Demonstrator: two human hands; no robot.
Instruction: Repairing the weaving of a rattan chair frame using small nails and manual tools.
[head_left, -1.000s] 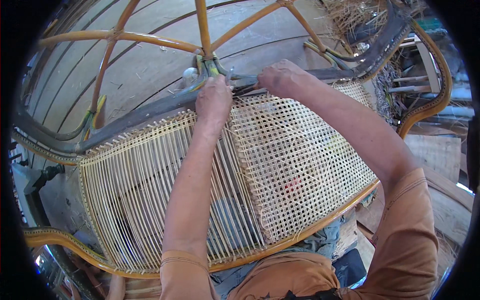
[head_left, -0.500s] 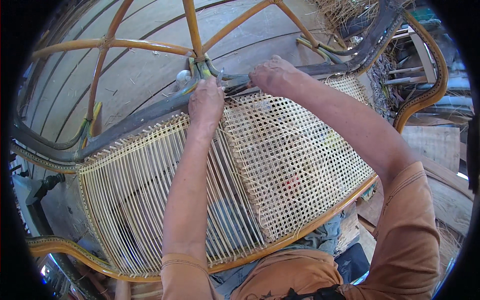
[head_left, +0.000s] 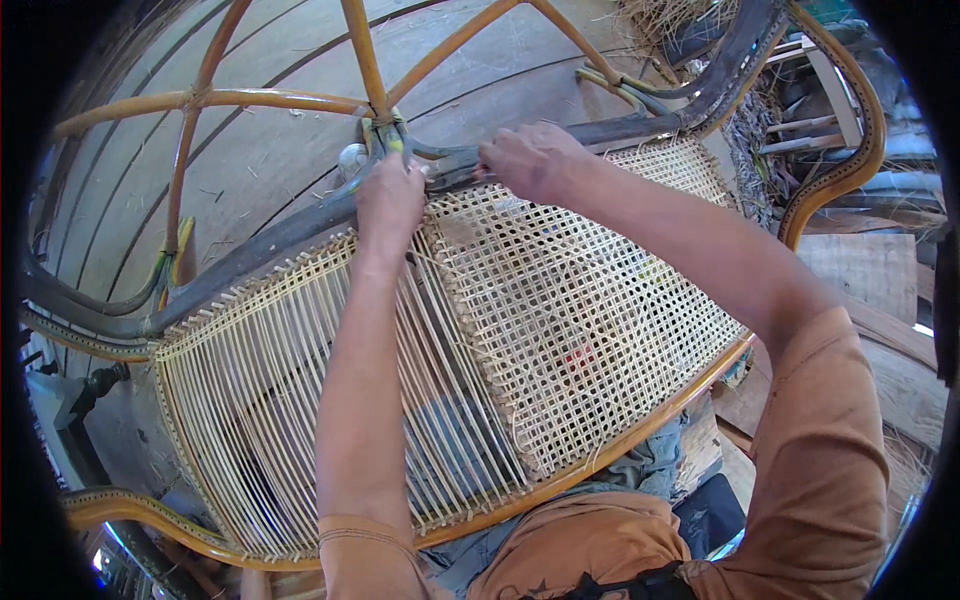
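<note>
A curved seat panel is strung on a rattan frame [head_left: 610, 445]. Its right part is woven cane mesh [head_left: 590, 300]; on the left run bare parallel cane strands [head_left: 250, 420]. My left hand [head_left: 390, 200] is closed at the dark rail [head_left: 270, 232] along the panel's far edge, where strands and mesh meet. To its right, my right hand [head_left: 530, 162] is also closed, fingers pointing toward the left hand just above the mesh's far edge. Whatever either hand pinches is too small and blurred to name.
Bent rattan poles [head_left: 280, 100] cross beyond the rail, above a plank floor [head_left: 480, 110]. A round white object [head_left: 352, 158] lies by the pole joint. Straw-like fibres [head_left: 690, 20] are heaped at the far right. A wooden board [head_left: 855, 275] lies to the right.
Both hands have shifted slightly left in the picture, with the whole view. A grey pointed piece seen by my left fingers earlier no longer shows plainly.
</note>
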